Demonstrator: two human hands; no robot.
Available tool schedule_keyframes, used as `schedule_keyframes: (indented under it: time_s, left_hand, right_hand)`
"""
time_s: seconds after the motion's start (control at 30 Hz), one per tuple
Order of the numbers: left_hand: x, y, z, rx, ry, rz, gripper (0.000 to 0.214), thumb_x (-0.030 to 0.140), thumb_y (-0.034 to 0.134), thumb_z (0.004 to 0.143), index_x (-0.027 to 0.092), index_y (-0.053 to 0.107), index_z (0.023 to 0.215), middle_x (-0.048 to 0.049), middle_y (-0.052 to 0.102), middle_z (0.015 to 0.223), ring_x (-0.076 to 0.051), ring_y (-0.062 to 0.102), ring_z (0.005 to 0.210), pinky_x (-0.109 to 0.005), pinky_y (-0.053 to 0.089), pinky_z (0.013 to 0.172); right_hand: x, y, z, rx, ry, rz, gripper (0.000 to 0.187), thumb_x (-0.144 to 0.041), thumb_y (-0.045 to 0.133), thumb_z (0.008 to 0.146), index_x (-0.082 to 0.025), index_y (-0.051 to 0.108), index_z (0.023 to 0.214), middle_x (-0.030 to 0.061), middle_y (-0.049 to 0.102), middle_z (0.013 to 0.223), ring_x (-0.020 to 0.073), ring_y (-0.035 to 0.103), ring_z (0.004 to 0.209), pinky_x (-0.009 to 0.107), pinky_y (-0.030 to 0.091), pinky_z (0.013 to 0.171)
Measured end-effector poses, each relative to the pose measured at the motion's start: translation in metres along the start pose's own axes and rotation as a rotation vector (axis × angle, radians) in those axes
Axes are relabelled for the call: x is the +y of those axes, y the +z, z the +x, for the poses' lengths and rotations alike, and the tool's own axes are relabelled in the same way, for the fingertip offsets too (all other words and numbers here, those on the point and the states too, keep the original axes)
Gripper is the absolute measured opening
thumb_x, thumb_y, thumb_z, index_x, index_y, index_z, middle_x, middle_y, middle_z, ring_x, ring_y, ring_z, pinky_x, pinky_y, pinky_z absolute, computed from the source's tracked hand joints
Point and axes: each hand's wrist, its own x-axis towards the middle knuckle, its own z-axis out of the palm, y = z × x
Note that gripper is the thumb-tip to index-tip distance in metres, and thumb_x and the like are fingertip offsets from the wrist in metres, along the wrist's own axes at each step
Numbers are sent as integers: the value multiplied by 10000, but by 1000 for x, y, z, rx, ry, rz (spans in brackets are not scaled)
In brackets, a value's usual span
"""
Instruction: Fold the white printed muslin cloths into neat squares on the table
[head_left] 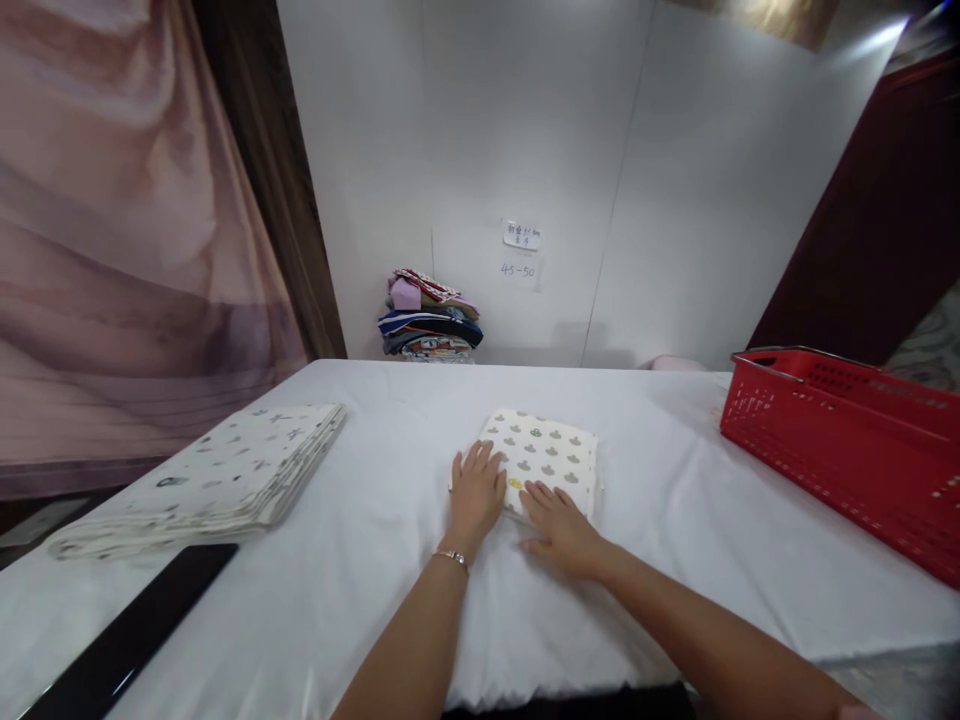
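My left hand (477,490) and right hand (564,532) rest on the folded cloth (551,447), fingers outstretched and slightly parted; it lies on the tabletop (397,460) between a cloth stack (225,468) and red basket (840,425).

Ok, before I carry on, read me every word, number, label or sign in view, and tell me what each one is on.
"45-50": handwritten on the lower paper on the wall.
Upper paper label, just above it: handwritten characters, too small and blurred to quote reliably.
Folded cloth: green and yellow marks, too small to tell whether they are lettering.
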Motion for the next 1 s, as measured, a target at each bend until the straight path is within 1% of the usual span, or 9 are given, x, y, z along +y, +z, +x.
schedule_keyframes:
  time_s: [0.07,0.13,0.2,0.27,0.4,0.6,0.7,0.83,1.0]
  left_hand:
    - [1,4,-3,-52,28,-1,339,261,379,889,238,565,1171,-55,531,1295,-232,366,1275,-473,180,1087]
    - [1,8,-5,-68,20,-2,336,264,369,892,235,575,1157,-54,543,1282,-233,383,1262,-479,194,1080]
    - [0,10,-6,-57,7,-10,335,256,372,889,234,582,1149,-53,546,1279,-233,387,1259,-478,196,1080]
    - [1,11,-6,-40,-3,-17,334,243,378,884,236,588,1144,-50,553,1271,-229,393,1255,-472,197,1083]
    - [2,12,-5,-27,-22,-19,330,199,393,862,242,607,1110,-38,566,1257,-225,401,1248,-473,201,1082]
    - [1,14,-3,-44,-38,-33,338,168,414,829,250,617,1086,-33,573,1247,-231,408,1239,-480,207,1074]
    - [0,14,-4,-44,-28,-36,342,168,401,835,250,610,1094,-23,575,1245,-219,410,1236,-463,203,1077]
    - [-2,16,-6,-40,-30,-37,335,178,387,846,249,608,1088,-16,577,1242,-211,411,1232,-459,192,1083]
    - [1,17,-5,-49,-57,-50,330,173,404,830,237,617,1074,-28,578,1239,-222,413,1228,-473,188,1082]
  right_hand:
    - [11,-12,6,9,52,47,640,-521,355,870,-209,279,1423,75,224,1487,234,167,1371,417,130,1101]
    - [28,-20,13,84,171,32,610,-521,304,890,-207,303,1412,73,227,1488,232,146,1375,424,121,1097]
    - [48,-21,19,128,302,-19,616,-513,290,897,-180,288,1416,81,179,1501,244,91,1384,447,95,1094]
    - [64,-16,23,105,368,-56,619,-508,286,899,-162,292,1411,88,170,1503,252,85,1383,454,91,1090]
    - [80,-10,32,84,342,-64,591,-529,307,882,-197,367,1368,81,247,1481,257,159,1366,449,129,1078]
    - [88,-33,72,205,316,-145,594,-473,314,898,-173,283,1409,85,186,1500,226,78,1385,420,89,1097]
    - [106,-37,89,182,381,-156,596,-471,303,904,-154,277,1409,88,201,1495,229,119,1379,420,115,1093]
    - [129,-31,93,119,486,-97,643,-521,284,895,-135,269,1410,108,241,1480,238,204,1356,412,193,1072]
    - [128,-39,100,103,471,-80,598,-519,304,890,-172,341,1375,117,338,1434,273,285,1318,460,221,1044]
